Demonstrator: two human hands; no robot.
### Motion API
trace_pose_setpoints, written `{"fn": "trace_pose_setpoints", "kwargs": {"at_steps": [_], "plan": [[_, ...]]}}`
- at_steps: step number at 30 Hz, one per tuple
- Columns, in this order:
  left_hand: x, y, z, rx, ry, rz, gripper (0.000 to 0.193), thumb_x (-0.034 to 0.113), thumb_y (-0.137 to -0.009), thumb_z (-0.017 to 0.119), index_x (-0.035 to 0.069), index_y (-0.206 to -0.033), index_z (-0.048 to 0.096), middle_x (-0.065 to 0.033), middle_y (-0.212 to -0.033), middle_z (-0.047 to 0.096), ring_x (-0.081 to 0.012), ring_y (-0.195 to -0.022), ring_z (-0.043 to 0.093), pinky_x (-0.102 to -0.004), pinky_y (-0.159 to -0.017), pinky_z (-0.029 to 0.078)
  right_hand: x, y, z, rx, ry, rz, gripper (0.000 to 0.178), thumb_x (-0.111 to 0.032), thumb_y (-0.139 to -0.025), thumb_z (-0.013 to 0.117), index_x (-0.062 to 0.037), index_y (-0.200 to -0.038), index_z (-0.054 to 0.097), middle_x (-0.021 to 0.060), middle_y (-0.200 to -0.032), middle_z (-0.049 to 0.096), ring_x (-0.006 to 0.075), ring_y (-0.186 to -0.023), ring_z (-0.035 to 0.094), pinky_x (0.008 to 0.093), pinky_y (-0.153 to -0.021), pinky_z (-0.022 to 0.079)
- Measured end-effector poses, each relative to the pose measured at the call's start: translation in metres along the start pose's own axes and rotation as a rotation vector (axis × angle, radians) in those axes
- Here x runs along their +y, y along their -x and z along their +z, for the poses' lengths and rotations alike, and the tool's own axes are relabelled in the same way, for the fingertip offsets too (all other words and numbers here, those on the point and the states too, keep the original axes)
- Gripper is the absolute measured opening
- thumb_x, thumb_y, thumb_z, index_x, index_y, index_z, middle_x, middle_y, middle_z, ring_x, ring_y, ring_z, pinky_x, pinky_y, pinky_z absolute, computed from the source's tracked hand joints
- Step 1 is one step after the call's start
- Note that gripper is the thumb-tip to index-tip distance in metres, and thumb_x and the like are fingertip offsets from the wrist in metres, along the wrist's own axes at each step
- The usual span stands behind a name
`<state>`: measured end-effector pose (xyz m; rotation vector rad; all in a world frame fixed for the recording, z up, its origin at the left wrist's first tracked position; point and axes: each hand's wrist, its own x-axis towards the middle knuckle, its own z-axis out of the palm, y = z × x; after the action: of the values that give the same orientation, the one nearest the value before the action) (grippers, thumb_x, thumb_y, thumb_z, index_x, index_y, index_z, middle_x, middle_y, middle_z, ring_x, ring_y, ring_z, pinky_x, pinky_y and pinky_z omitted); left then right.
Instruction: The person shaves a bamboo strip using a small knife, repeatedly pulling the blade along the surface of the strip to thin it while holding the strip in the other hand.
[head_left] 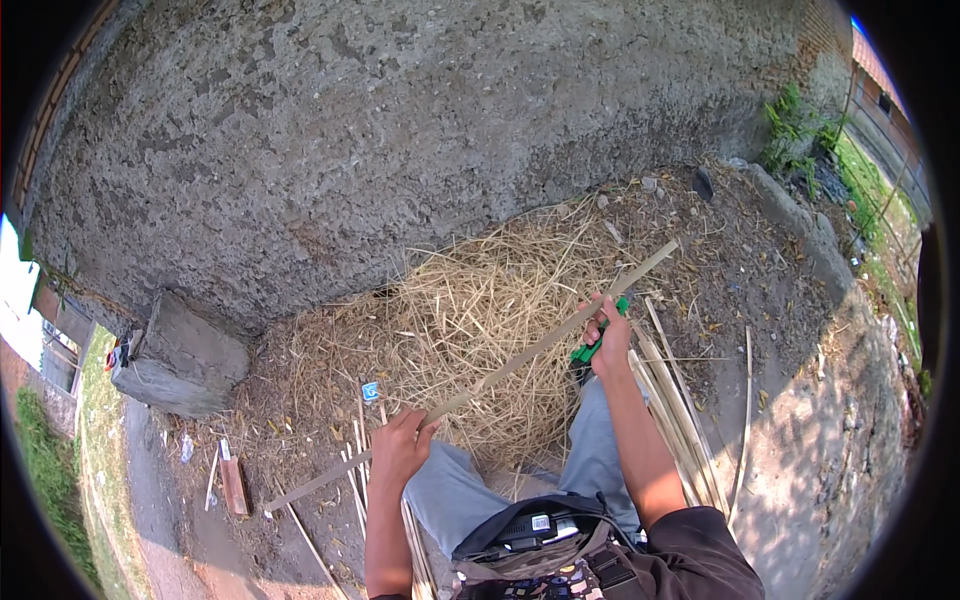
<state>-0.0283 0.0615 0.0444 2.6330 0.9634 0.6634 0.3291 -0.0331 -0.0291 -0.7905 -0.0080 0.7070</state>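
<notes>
Strip (530, 352): one, in left fingers (405, 423) and right fingers (592, 331); one green tool (586, 353).

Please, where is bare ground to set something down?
Mostly bare: sunlit ground right of the lone bamboo strip; the grey path between the grass and the brown wooden piece. Crowded: the straw pile in the middle, and the bamboo strips beside the right forearm.

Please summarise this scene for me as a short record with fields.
Left hand: grips the long flat strip
Right hand: holds a green object at the strip
Ground ahead: straw pile by a rough wall
Far left: concrete block
Right of right forearm: loose strips
</notes>
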Motion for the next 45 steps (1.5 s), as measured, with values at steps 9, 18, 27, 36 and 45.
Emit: {"fn": "trace_pose_setpoints", "kwargs": {"at_steps": [9, 18, 27, 36, 45], "plan": [[0.003, 0.007, 0.013, -0.172, 0.058, -0.193, 0.027, 0.023, -0.088, 0.069, 0.007, -0.109, 0.066, -0.013, -0.081, 0.069, -0.0327, -0.071, 0.067, -0.0435, -0.062, 0.052, 0.006, -0.004, -0.004, 0.025, 0.067, -0.059, 0.025, -0.026, -0.104, 0.048, -0.0031, -0.11, 0.057, 0.0147, -0.086, 0.066, 0.007, -0.048, 0.041, 0.0233, -0.043, 0.035], [-0.008, 0.003, 0.024, -0.016, 0.034, 0.007, 0.017, 0.02, -0.088, 0.068, 0.006, -0.098, 0.07, -0.0135, -0.083, 0.07, -0.033, -0.073, 0.065, -0.0423, -0.072, 0.049, 0.005, -0.002, 0.002, 0.066, -0.112, -0.011, 0.02, -0.026, -0.103, 0.051, -0.0064, -0.1, 0.052, 0.0092, -0.078, 0.06, 0.0079, -0.05, 0.041, 0.0242, -0.046, 0.035], [-0.023, -0.008, -0.01, 0.095, -0.109, 0.095, 0.009, 0.011, -0.083, 0.068, 0.006, -0.089, 0.072, -0.0099, -0.079, 0.068, -0.0267, -0.077, 0.063, -0.037, -0.08, 0.041, 0.012, 0.004, 0.006, 0.031, 0.381, -0.037, 0.026, -0.024, -0.095, 0.066, -0.0015, -0.084, 0.059, 0.004, -0.069, 0.058, 0.0056, -0.051, 0.043, 0.0236, -0.044, 0.033], [-0.041, 0.006, -0.017, 0.178, -0.227, 0.137, 0.016, 0.004, -0.078, 0.067, 0.008, -0.092, 0.07, -0.0036, -0.08, 0.068, -0.0213, -0.078, 0.061, -0.0364, -0.079, 0.039, 0.018, 0.002, 0.003, -0.066, 0.874, -0.164, 0.032, -0.029, -0.086, 0.077, -0.0016, -0.076, 0.063, 0.0061, -0.074, 0.066, 0.008, -0.048, 0.049, 0.025, -0.044, 0.036], [-0.013, -0.018, -0.104, 0.332, -0.613, 0.238, 0.014, 0.013, -0.08, 0.071, 0.01, -0.093, 0.071, -0.0003, -0.08, 0.067, -0.0187, -0.087, 0.059, -0.0412, -0.089, 0.038, 0.012, 0.057, 0.07, -0.665, 1.501, -1.378, 0.037, -0.023, -0.065, 0.079, -0.0104, -0.097, 0.064, 0.0017, -0.083, 0.063, 0.0189, -0.062, 0.067, 0.0321, -0.053, 0.053]]}}
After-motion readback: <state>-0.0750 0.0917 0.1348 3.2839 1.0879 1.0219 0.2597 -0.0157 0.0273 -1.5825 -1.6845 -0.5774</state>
